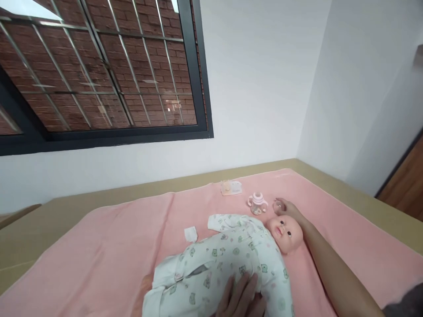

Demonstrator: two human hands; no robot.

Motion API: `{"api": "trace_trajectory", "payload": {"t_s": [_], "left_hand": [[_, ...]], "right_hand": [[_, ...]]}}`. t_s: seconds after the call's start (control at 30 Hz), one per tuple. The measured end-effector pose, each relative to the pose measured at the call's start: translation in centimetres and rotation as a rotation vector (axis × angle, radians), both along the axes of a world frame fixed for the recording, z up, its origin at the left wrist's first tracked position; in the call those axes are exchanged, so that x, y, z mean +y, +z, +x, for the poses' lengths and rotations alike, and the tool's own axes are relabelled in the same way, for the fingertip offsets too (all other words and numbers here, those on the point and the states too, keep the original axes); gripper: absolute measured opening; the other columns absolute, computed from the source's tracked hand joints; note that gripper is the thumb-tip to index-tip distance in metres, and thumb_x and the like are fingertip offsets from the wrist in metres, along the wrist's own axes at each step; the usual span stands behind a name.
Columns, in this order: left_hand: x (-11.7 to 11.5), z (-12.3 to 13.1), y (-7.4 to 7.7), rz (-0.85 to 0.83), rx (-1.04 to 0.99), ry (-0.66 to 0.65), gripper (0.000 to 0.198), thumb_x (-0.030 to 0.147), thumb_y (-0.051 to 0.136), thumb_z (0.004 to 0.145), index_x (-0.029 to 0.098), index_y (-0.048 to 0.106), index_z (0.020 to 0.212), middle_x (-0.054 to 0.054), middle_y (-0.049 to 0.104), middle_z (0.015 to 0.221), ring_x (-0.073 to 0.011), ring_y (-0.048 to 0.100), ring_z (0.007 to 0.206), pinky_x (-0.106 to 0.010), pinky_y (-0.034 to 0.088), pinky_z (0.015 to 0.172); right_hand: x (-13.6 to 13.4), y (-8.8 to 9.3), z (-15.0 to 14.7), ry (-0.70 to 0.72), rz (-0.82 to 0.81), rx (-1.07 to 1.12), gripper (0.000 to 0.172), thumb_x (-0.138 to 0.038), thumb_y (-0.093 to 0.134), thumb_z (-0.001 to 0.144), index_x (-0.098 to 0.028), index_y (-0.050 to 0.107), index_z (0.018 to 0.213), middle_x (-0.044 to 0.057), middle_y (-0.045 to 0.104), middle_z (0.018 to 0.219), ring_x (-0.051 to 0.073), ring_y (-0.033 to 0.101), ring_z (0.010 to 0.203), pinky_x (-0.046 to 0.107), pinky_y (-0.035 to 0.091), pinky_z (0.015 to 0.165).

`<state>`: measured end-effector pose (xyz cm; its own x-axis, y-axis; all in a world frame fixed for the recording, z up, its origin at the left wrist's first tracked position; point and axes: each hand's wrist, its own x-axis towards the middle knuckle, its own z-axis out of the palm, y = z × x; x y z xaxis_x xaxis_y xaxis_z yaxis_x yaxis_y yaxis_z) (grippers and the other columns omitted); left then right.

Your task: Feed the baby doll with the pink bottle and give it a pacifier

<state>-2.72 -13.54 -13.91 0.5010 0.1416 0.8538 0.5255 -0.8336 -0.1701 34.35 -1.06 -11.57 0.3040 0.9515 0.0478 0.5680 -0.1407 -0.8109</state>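
Note:
A baby doll [228, 259] in white pyjamas with a green bear print lies on its back, head to the right. My left hand [239, 294] rests on its torso at the bottom of the view, fingers stretched over the cloth. Past the doll's head [286, 233], my right hand [287, 206] has its fingers around a small clear dome-shaped cap [278, 207], which sits at the blanket. Just left of that stands a baby bottle [257, 204] with a pink collar and two handles, its top uncovered.
A pink blanket [125, 237] covers most of the tan mat [29, 237]. A folded white cloth [191, 234] lies beside the doll, and a small clear-and-white packet [231, 188] farther back. Behind rise a white wall [257, 88] and a barred window [132, 79].

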Motion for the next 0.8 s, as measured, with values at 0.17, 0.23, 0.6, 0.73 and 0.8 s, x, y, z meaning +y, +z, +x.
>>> {"api": "trace_trajectory", "payload": {"t_s": [0.17, 0.23, 0.6, 0.73, 0.8], "left_hand": [[0.0, -1.4, 0.8, -0.040, 0.107, -0.086, 0.025, 0.039, 0.052, 0.096, 0.030, 0.072, 0.108, -0.007, 0.070, 0.128, -0.0238, 0.056, 0.131, -0.047, 0.019, 0.124], [-0.1, -1.8, 1.2, -0.076, 0.185, -0.102, 0.029, 0.040, 0.053, 0.095, 0.028, 0.071, 0.115, -0.009, 0.067, 0.132, -0.0265, 0.049, 0.136, -0.048, 0.017, 0.124], [-1.2, -2.4, 3.9, -0.235, 0.189, -0.197, 0.038, 0.017, 0.052, 0.090, 0.018, 0.063, 0.126, -0.016, 0.057, 0.141, -0.0321, 0.043, 0.141, -0.053, 0.025, 0.119], [-1.1, -2.6, 5.0, -0.246, 0.139, -0.099, 0.045, 0.010, 0.054, 0.086, 0.012, 0.057, 0.130, -0.021, 0.057, 0.138, -0.0375, 0.044, 0.139, -0.055, 0.038, 0.111], [-0.8, -2.5, 5.1, -0.274, 0.149, -0.008, 0.045, 0.021, 0.057, 0.089, 0.012, 0.056, 0.133, -0.024, 0.053, 0.141, -0.0434, 0.041, 0.139, -0.063, 0.034, 0.111]], "right_hand": [[0.1, -0.8, 0.5, -0.012, -0.008, -0.062, 0.089, -0.033, 0.073, 0.061, -0.021, 0.049, 0.145, 0.015, 0.056, 0.132, 0.034, 0.052, 0.127, 0.046, 0.044, 0.107], [0.0, -0.8, 0.5, 0.006, 0.001, -0.062, 0.090, -0.033, 0.073, 0.060, -0.020, 0.048, 0.146, 0.015, 0.056, 0.132, 0.034, 0.050, 0.128, 0.046, 0.042, 0.109], [-6.5, 6.8, -3.5, -0.282, 0.062, 0.749, 0.043, -0.025, 0.063, 0.073, -0.017, 0.062, 0.116, 0.011, 0.067, 0.118, 0.019, 0.067, 0.095, 0.026, 0.053, 0.075], [-9.8, 6.3, -6.7, -0.327, -0.036, 0.962, 0.030, -0.037, 0.059, 0.082, -0.014, 0.066, 0.098, 0.014, 0.071, 0.107, 0.023, 0.069, 0.093, 0.030, 0.055, 0.073], [-10.8, 5.8, -7.7, -0.323, -0.053, 1.071, 0.035, -0.039, 0.050, 0.087, -0.013, 0.064, 0.105, 0.016, 0.070, 0.113, 0.026, 0.069, 0.101, 0.034, 0.058, 0.078]]}}
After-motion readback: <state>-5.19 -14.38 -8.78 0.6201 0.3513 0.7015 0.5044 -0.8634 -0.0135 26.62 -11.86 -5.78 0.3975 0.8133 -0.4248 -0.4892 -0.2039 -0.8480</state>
